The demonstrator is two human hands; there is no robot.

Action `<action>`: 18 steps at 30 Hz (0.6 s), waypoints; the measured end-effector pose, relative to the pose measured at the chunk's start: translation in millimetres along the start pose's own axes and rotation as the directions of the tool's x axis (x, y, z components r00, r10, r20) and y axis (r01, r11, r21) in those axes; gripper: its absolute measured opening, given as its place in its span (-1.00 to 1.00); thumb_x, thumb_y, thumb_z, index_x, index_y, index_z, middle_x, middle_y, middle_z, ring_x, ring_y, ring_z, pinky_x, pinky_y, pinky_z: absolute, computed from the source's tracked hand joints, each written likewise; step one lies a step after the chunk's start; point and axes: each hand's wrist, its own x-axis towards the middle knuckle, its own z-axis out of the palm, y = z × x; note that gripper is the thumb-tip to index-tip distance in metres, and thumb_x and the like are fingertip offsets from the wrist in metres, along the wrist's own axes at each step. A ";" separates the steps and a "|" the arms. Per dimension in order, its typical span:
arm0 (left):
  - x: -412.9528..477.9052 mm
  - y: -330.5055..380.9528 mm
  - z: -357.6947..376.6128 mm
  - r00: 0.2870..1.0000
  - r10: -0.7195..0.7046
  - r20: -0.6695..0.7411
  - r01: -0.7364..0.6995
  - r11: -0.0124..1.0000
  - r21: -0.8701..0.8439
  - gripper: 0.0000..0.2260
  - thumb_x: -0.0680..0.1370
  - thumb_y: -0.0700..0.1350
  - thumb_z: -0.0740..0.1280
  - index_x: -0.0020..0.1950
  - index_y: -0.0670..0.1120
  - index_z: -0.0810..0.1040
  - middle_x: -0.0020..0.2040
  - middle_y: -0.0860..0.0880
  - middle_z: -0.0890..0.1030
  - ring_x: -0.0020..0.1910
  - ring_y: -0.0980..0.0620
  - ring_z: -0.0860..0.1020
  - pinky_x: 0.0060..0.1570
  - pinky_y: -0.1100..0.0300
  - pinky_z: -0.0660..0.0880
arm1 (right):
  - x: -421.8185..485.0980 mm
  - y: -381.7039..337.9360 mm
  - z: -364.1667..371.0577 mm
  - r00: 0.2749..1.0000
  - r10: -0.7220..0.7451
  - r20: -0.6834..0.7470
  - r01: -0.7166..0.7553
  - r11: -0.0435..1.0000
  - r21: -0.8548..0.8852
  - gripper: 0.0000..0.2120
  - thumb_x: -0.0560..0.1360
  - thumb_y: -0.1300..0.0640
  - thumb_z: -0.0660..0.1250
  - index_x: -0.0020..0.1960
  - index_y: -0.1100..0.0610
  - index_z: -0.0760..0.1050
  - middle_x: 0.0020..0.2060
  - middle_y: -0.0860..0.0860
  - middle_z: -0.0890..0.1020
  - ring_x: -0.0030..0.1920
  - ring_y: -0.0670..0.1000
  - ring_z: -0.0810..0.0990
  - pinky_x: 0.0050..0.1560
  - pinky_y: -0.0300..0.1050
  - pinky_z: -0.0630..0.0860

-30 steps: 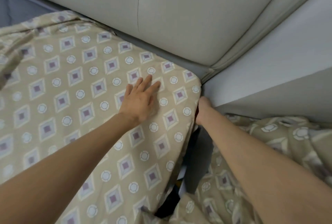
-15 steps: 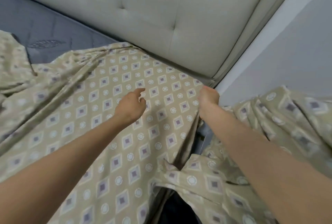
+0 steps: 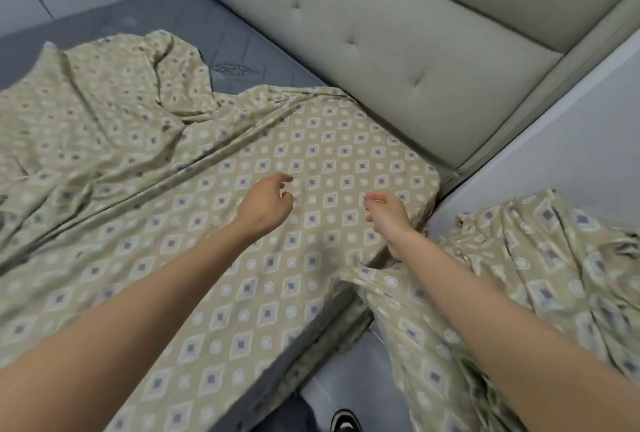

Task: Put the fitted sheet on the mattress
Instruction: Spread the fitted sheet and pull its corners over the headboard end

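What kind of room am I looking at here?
Most likely a bedroom. A dark grey mattress lies against a padded, tufted headboard, and a patterned fitted sheet is pulled over one corner of the mattress, with the rest still rumpled.

Beige fitted sheet (image 3: 242, 258) (purple diamonds, white rings), dark grey mattress (image 3: 242, 47), pale headboard (image 3: 381, 33).
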 end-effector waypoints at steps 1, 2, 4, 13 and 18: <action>-8.8 -2.1 -1.8 1.000 -0.020 -0.009 0.020 1.000 -0.013 -0.62 0.59 -0.16 0.13 0.42 -0.05 0.37 0.37 -0.10 0.46 0.31 -0.07 0.46 0.17 0.13 0.38 | -6.0 1.1 0.6 1.000 -0.003 0.020 0.003 1.000 -0.027 -0.69 0.58 0.19 0.14 0.30 0.08 0.41 0.27 0.02 0.48 0.27 0.09 0.47 0.33 0.05 0.41; -18.7 -5.7 -3.2 0.999 -0.039 -0.020 0.038 0.999 -0.033 -0.62 0.59 -0.16 0.13 0.42 -0.06 0.37 0.37 -0.09 0.46 0.31 -0.07 0.46 0.16 0.14 0.38 | -12.9 2.0 1.0 0.999 -0.008 0.040 0.010 0.998 -0.057 -0.70 0.58 0.20 0.13 0.29 0.07 0.41 0.29 0.01 0.47 0.28 0.09 0.46 0.33 0.06 0.40; -38.4 -9.8 -3.2 0.996 -0.081 -0.031 0.079 0.995 -0.068 -0.62 0.59 -0.16 0.12 0.42 -0.06 0.37 0.37 -0.09 0.46 0.30 -0.07 0.46 0.18 0.11 0.41 | -23.7 5.2 -1.4 0.997 -0.028 0.069 0.037 0.991 -0.129 -0.69 0.56 0.22 0.11 0.26 0.05 0.42 0.31 0.00 0.46 0.29 0.10 0.45 0.35 0.07 0.39; -75.6 25.8 31.0 0.970 -0.219 -0.102 0.196 0.961 -0.196 -0.63 0.58 -0.16 0.15 0.39 -0.09 0.40 0.34 -0.09 0.49 0.22 -0.08 0.51 0.15 0.07 0.48 | -19.2 4.0 -70.8 0.974 -0.148 0.171 0.216 0.833 -0.510 -0.64 0.59 0.21 0.10 0.37 0.14 0.38 0.31 0.06 0.47 0.27 0.07 0.46 0.19 -0.12 0.35; -65.0 63.7 68.8 0.969 -0.236 -0.074 0.213 0.948 -0.238 -0.63 0.59 -0.16 0.14 0.40 -0.09 0.38 0.34 -0.09 0.48 0.21 -0.08 0.52 0.11 0.09 0.46 | 17.5 6.9 -112.2 0.957 -0.184 0.222 0.288 0.641 -0.712 -0.61 0.54 0.30 0.13 0.36 0.18 0.37 0.33 0.11 0.45 0.30 0.11 0.45 0.19 -0.11 0.39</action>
